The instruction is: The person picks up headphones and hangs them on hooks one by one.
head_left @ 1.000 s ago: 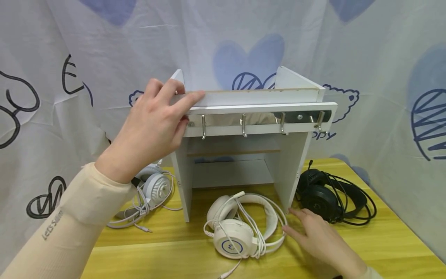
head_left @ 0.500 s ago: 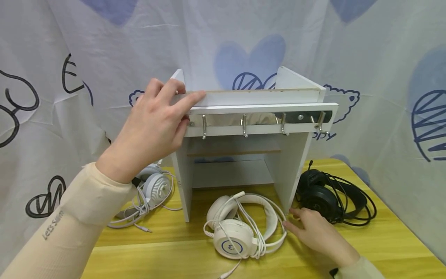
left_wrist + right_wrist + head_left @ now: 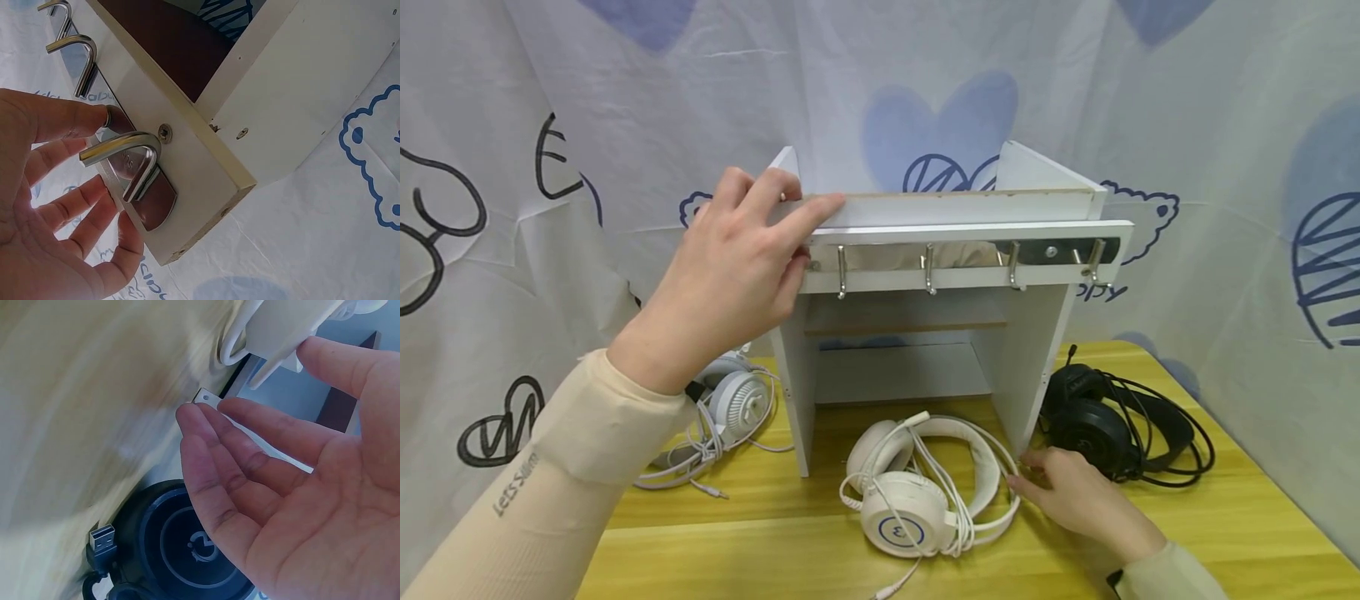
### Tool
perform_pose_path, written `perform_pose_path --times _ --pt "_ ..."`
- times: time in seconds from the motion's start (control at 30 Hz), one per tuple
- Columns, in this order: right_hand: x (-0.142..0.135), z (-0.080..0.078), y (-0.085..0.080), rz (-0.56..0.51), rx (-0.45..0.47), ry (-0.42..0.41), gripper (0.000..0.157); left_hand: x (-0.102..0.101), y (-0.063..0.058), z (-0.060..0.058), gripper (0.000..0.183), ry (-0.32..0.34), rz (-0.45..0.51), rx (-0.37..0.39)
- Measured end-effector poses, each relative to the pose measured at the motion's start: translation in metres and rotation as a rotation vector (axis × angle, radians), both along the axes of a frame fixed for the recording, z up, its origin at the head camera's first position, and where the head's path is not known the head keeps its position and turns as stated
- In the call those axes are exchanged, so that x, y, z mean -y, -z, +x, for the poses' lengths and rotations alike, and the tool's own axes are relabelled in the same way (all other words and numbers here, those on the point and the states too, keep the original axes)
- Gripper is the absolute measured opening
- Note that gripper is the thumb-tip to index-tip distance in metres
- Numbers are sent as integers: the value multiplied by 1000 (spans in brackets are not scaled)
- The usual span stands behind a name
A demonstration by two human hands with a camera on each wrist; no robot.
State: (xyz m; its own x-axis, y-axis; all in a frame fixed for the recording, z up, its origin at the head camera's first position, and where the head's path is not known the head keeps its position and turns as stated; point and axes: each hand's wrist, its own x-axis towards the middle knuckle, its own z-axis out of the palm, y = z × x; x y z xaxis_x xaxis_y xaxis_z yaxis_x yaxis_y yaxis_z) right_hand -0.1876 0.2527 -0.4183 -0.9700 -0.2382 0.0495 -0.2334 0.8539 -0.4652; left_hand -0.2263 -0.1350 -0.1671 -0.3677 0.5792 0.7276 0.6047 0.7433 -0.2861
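Honestly, not a whole lot has changed in the last second: the left hand [image 3: 730, 258] stays put in the upper left of the head view, while the right hand [image 3: 1078, 496], lower right, has crept a bit further in and shows more sleeve. The left one pinches the hook board [image 3: 970, 278], thumb on the front near a hook, fingers curled over the top. The right one grips nothing; its fingers are loosely bent, thumb apart, tips at the foot of the side panel [image 3: 1037, 367]. Can't tell if they're actually pressing it. The thumb sits right by the white headset [image 3: 904, 515], maybe touching.

That headset lies lower middle on the yellow table [image 3: 760, 558], partly between the shelf's sides, cable bundled up. So it's unlifted, and this looks more like steadying the shelf than picking anything up.

Further out, a black headset [image 3: 1086, 433] lies just beyond the panel at right, another pale headset [image 3: 741, 408] lies at left, partly behind the forearm, and a printed curtain [image 3: 1225, 125] fills the back.
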Motion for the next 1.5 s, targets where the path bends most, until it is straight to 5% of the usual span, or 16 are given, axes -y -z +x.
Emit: perform_pose_path --times 1.5 --pt "2 -1 6 2 30 9 19 -2 2 1 50 -11 13 -10"
